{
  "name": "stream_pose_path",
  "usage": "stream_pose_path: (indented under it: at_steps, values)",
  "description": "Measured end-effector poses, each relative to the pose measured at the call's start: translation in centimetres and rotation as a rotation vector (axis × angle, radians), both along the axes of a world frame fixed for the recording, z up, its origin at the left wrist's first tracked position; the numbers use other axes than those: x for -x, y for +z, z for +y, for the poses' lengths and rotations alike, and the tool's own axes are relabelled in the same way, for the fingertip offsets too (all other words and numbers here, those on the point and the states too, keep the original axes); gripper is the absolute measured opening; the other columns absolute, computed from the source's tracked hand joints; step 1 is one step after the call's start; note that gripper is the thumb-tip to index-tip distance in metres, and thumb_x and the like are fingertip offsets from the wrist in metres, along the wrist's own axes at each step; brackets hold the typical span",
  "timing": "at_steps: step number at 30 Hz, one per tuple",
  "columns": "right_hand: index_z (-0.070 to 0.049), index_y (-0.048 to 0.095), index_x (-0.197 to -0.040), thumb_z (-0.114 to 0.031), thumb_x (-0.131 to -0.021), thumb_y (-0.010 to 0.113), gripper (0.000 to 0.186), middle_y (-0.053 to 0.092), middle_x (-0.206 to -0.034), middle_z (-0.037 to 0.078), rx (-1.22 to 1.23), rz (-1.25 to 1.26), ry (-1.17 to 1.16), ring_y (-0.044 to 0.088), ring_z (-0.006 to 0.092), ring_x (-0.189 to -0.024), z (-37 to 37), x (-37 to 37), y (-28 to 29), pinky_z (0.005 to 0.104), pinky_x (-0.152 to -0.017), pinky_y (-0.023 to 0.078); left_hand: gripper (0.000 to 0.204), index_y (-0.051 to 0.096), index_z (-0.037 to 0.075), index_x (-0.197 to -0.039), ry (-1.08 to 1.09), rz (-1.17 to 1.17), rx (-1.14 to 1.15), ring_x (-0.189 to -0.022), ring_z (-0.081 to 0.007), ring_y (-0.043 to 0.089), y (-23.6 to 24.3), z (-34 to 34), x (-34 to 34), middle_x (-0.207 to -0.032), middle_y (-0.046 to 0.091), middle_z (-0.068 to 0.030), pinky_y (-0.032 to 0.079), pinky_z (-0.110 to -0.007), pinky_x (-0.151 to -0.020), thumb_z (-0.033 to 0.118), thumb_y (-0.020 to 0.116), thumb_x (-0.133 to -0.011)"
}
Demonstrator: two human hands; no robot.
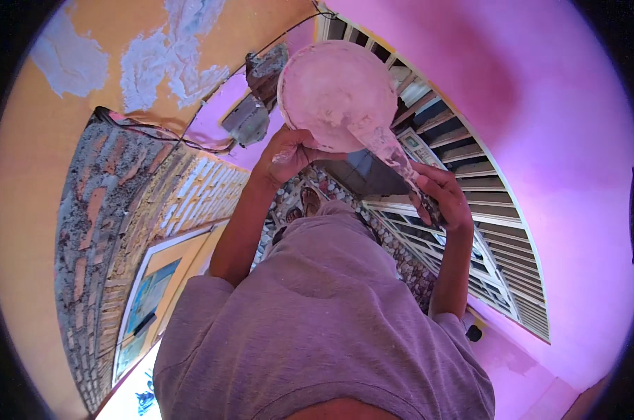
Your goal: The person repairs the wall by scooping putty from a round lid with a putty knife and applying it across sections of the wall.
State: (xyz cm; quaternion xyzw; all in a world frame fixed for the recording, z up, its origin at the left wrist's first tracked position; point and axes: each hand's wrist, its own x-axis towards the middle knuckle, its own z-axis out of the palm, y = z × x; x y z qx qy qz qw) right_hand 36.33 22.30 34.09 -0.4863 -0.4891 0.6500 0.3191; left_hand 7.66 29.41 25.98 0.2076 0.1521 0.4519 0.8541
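Observation:
My left hand [287,157] grips the near left edge of a round, shallow-looking tub [287,84], its thumb pressed along the rim. Pale, pinkish-looking putty [338,87] lies inside, uneven and lumpy toward the middle. In my right hand [443,192] is a putty knife [394,155], its blade smeared with the same paste. The blade slants up and left, with its tip in or just over the putty at the tub's near right side. My right fingers wrap around the handle, which they partly hide.
An orange wall at upper left carries whitish patches [166,59]. Exposed brickwork [89,210] and dark cables [170,133] lie below it. A slatted window grille [464,140] curves along the pink wall [576,175] at right. Beneath my feet is a pebbled floor [408,269].

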Motion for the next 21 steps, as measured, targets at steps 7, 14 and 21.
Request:
stream_pose_path:
  at_steps: [7, 14, 21]
  values:
    - [0.002, 0.049, -0.125, -0.013, -0.092, 0.048, 0.037, 0.055, -0.062, 0.006, 0.071, 0.032, -0.111, 0.045, 0.0091, -0.038, -0.9, 0.4, -1.2, 0.0198, -0.034, 0.035, 0.055, 0.034, -0.008, -0.126, 0.086, -0.057, 0.019, -0.112, -0.0392, 0.051, -0.9, 0.3, -0.2, -0.124, 0.048, -0.0211, 0.044, -0.056, -0.093, -0.003, 0.048, -0.073]
    - [-0.002, 0.050, -0.125, -0.015, -0.092, 0.049, 0.036, 0.056, -0.064, 0.003, 0.191, 0.047, -0.096, 0.047, 0.0087, -0.041, -0.7, 2.0, -0.7, 0.0201, -0.037, 0.036, 0.048, 0.040, -0.009, -0.120, 0.218, -0.068, 0.012, -0.112, -0.0366, 0.051, -1.3, 0.0, -1.0, -0.120, 0.051, -0.0199, 0.038, -0.058, -0.099, -0.006, 0.046, -0.072]
    - [-0.002, 0.048, -0.127, -0.014, -0.092, 0.047, 0.037, 0.056, -0.064, 0.004, 0.199, 0.152, -0.250, 0.047, 0.0083, -0.040, -0.5, 5.9, -2.6, 0.0200, -0.036, 0.037, 0.045, 0.041, -0.010, -0.119, 0.324, -0.086, 0.000, -0.112, -0.0353, 0.051, -2.6, -0.5, -2.2, -0.119, 0.053, -0.0189, 0.036, -0.056, -0.101, -0.004, 0.046, -0.074]
